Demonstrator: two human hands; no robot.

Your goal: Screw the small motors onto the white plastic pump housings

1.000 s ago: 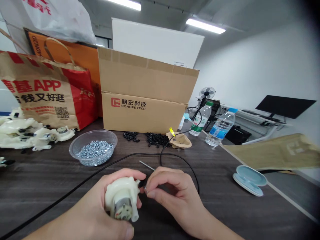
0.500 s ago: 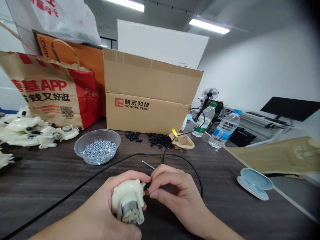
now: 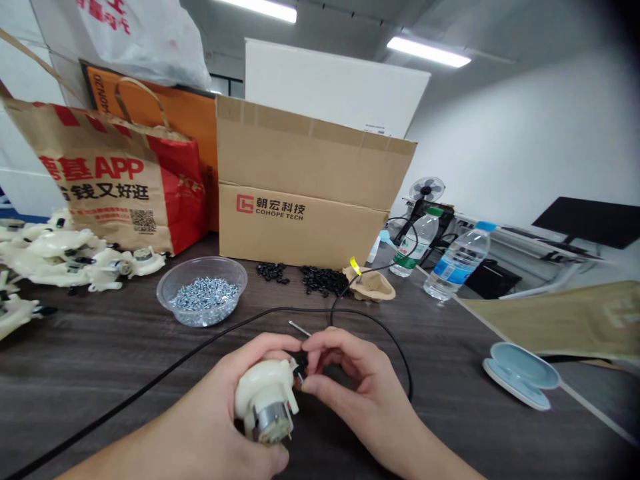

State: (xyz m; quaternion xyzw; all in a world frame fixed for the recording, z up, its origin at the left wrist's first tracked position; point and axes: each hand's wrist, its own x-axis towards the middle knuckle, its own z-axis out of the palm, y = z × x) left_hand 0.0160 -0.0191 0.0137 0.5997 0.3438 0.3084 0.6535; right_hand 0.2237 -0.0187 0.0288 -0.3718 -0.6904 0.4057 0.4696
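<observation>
Cardboard box (image 3: 310, 230) reads "COHOPE TECH"; paper bag (image 3: 115, 177), "APP". Left hand (image 3: 220, 413), fingers clasping the white pump (image 3: 265, 385), sits low over the counter (image 3: 450, 380). Right hand (image 3: 355, 383) curls inward beside it, thumb near a metal pin (image 3: 301, 378); pinch unclear.

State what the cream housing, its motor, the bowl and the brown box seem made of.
Cream housing: semi-gloss plastic, probably, given its soft highlights.
Motor: silvery metal, likely, from its sheen.
Bowl: clear, glossy, perhaps plastic; screws show through.
Brown box: matte cardboard, apparently, judging by its horizontal crease.
</observation>
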